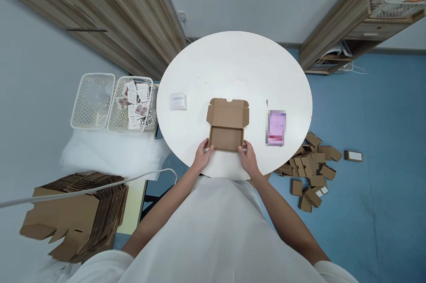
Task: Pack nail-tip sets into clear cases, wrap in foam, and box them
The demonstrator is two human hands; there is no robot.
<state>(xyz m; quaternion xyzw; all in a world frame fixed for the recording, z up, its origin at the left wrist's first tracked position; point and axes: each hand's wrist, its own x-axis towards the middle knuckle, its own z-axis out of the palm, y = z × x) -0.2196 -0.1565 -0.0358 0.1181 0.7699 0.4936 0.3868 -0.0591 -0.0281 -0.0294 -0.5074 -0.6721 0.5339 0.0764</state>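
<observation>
A brown cardboard box (226,137) lies on the round white table (233,61), folded into a shallow tray with its lid raised away from me. Its inside looks bare. My left hand (202,154) grips the near left corner, thumb over the edge. At the near right corner, my right hand (248,157) holds the box the same way. Left of the box sits a small whitish packet (179,101). To the right lies a flat pinkish-purple item (276,128), blurred by pixelation.
Two white plastic baskets stand to the left; the nearer basket (150,118) contains printed packets. Below are white sheeting (100,149) and stacked flat cardboard (66,212). A white cable (133,178) crosses there. Several small boxes (317,181) lie on the floor at right.
</observation>
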